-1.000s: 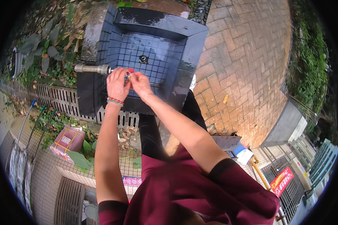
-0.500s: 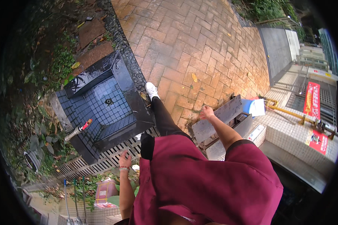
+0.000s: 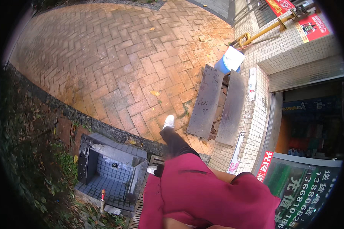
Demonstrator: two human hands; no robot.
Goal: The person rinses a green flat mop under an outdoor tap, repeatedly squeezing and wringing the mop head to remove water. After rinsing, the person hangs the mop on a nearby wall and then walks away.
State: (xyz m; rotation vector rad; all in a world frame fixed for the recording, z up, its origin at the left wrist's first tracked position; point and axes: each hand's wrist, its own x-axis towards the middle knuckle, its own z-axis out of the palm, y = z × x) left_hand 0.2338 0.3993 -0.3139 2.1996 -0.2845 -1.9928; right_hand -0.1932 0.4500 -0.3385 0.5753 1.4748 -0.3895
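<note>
Neither of my hands shows in the head view. A strip of my right forearm (image 3: 222, 175) lies against my dark red shirt (image 3: 202, 194), and the hand itself is hidden. My legs in black trousers stride over the brick paving (image 3: 114, 68), one white shoe (image 3: 169, 122) ahead and the other white shoe (image 3: 152, 170) by a drain grate. Behind me to the left stands a dark tiled outdoor sink basin (image 3: 103, 168) with a red-handled tap (image 3: 102, 196).
Two grey metal ramp plates (image 3: 208, 103) lean on a white tiled step (image 3: 252, 114) to the right. A blue and white bucket (image 3: 230, 60) stands beyond them, near a yellow pipe (image 3: 263, 30). Plants and soil (image 3: 30, 152) border the left side.
Both hands have left the tap and gone out of sight. I have turned away from the sink and stepped onto the brick paving toward the ramp plates.
</note>
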